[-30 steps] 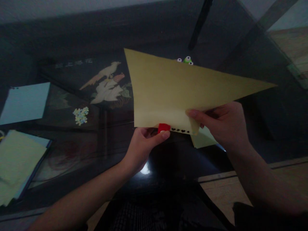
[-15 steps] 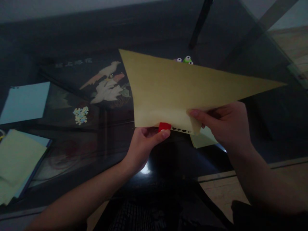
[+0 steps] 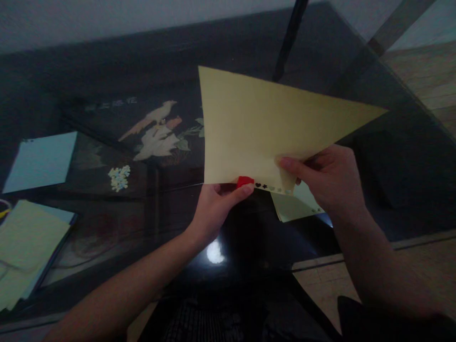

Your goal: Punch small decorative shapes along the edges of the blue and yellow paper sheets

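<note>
Left hand point(image 3: 213, 209) grips a small red punch point(image 3: 245, 181), thumb over it, clamped on the near edge of the yellow sheet point(image 3: 263, 128). Right hand point(image 3: 327, 178) pinches that edge just beside the punched row (hearts, stars) point(image 3: 272, 188).

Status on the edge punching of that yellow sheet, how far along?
Done: a short row of small punched shapes runs along the bottom edge of the yellow paper sheet. In hand: the left hand presses a small red punch on that edge; the right hand pinches the sheet. Left: the edge stretch left of the punch shows no holes.
</note>
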Demonstrator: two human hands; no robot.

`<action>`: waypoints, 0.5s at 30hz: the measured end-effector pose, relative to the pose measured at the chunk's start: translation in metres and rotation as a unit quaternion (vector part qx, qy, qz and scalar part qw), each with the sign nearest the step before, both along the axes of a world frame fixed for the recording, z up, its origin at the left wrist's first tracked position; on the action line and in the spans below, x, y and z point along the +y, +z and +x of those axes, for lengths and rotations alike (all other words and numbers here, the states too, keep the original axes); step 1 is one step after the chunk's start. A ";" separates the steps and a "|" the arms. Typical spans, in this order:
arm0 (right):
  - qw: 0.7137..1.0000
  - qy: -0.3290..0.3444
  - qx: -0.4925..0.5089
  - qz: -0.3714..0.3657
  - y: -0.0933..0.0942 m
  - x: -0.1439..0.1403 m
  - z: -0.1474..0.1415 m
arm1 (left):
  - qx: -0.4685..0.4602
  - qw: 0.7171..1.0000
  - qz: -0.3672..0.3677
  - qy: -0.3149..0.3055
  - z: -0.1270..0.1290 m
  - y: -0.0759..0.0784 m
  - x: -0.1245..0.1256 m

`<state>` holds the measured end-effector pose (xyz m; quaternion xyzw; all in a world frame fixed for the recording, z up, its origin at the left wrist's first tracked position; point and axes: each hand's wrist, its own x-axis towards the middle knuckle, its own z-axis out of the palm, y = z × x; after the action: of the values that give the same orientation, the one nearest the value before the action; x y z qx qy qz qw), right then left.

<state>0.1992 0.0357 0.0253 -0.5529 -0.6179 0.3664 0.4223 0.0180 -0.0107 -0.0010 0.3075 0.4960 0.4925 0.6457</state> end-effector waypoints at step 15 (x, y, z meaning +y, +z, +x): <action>0.997 0.025 0.043 -0.061 -0.008 0.010 0.008 | 0.036 0.997 -0.029 -0.069 -0.003 -0.001 0.008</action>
<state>0.2074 0.0460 0.0175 -0.5453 -0.5896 0.4372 0.4047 0.0151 -0.0024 -0.0017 0.3397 0.5107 0.4211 0.6682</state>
